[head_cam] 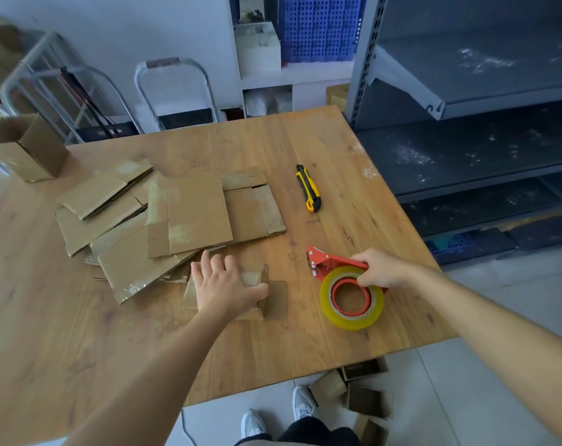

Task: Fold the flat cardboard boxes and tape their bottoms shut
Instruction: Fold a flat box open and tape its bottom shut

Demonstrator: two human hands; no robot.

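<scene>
Two hands were occupied at once on the wooden desk (337, 149). The left hand (226, 286) was laid palm-down on a small cardboard box (275, 299), its fingers (209, 263) spread flat over the folded bottom flaps, apparently so that the flaps were kept shut and the box kept from sliding while tape was brought over. One flap was seen lying out flat to the right of the hand. The right hand (381, 268) was closed round the red tape dispenser (326, 262), the fingers curled about its handle; the roll of clear yellowish tape (352, 299) was carried low, at or just above the desk and near the box, with the cutting end turned away from the person. It was judged that the taping of this box's bottom was about to be begun.

A loose pile of flat cardboard boxes (189, 214), some marked with old tape, was left just beyond the left hand, within easy reach. A yellow-and-black utility knife (308, 188) was lying apart, farther back. One erected box (25, 146) was stood at the far left corner, and several more boxes (363, 394) were lying on the floor by the person's shoes, seemingly finished.

No brand, label or legible writing could be made out.
</scene>
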